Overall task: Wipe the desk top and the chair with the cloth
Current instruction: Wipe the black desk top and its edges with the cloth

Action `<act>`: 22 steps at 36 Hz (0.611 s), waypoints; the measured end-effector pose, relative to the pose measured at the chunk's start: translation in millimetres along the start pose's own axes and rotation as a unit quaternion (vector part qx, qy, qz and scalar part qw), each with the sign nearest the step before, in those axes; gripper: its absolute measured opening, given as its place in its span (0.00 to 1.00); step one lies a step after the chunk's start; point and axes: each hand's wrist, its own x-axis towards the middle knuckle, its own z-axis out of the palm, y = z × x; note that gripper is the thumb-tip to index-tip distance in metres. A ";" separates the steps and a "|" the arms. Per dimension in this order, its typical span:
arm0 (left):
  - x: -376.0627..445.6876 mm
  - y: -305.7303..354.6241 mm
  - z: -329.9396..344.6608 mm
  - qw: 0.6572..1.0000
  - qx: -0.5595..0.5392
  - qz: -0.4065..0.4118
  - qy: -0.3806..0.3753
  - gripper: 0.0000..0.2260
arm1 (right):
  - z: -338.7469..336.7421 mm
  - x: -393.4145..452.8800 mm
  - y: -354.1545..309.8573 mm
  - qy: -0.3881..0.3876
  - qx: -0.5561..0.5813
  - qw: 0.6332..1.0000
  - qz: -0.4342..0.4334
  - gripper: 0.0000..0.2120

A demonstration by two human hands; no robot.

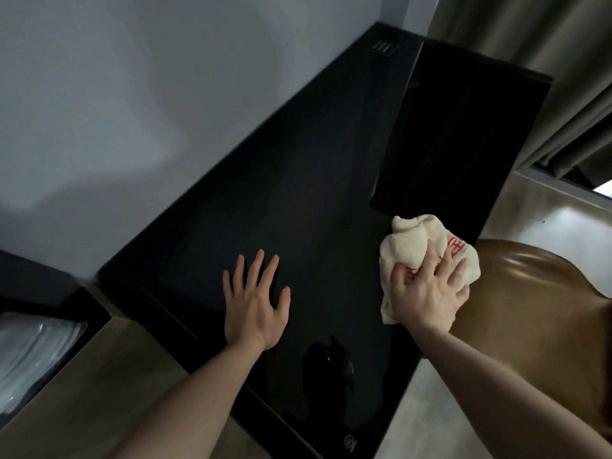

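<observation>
Desk top [298,180] edge under cloth [414,246], seemingly

My right hand [430,293] covers the near part of the cloth [414,246], whose red print is unreadable. The chair [536,313] is cut off at the right edge. The dark object [328,366] near the desk top's [281,207] front edge is unidentifiable.

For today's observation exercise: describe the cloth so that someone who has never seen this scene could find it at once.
Start at the long black desk top along the grey wall. At its right edge, beside the brown chair, the right hand presses down a bunched cloth. It is the only pale thing on the dark surface, cream with red print.
</observation>
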 end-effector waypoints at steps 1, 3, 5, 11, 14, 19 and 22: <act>-0.2 0.2 -0.7 1.000 0.001 0.001 -0.002 0.31 | 2.0 -10.8 -1.4 0.005 -0.003 1.000 -0.002 0.34; -0.5 -0.1 -1.4 1.000 0.006 0.001 -0.005 0.31 | 5.8 -31.8 -2.9 0.008 0.001 1.000 -0.005 0.34; -1.5 -0.8 -1.8 1.000 0.004 0.003 -0.002 0.31 | 9.3 -52.9 -3.7 0.009 0.005 1.000 -0.008 0.34; -4.3 -0.4 -3.5 1.000 -0.011 0.004 -0.007 0.28 | 16.4 -123.7 -8.9 0.012 0.004 1.000 -0.025 0.35; -4.9 -0.2 -5.2 1.000 -0.015 0.003 -0.009 0.28 | 18.9 -160.9 -11.5 0.001 0.011 0.999 -0.041 0.36; -6.5 -1.4 -5.6 0.999 -0.034 0.008 -0.004 0.28 | 25.3 -223.3 -16.4 -0.020 0.000 0.997 -0.077 0.38; -5.6 -1.7 -4.0 0.999 -0.043 0.010 0.005 0.28 | 29.6 -238.6 -18.9 -0.021 0.000 0.996 -0.084 0.39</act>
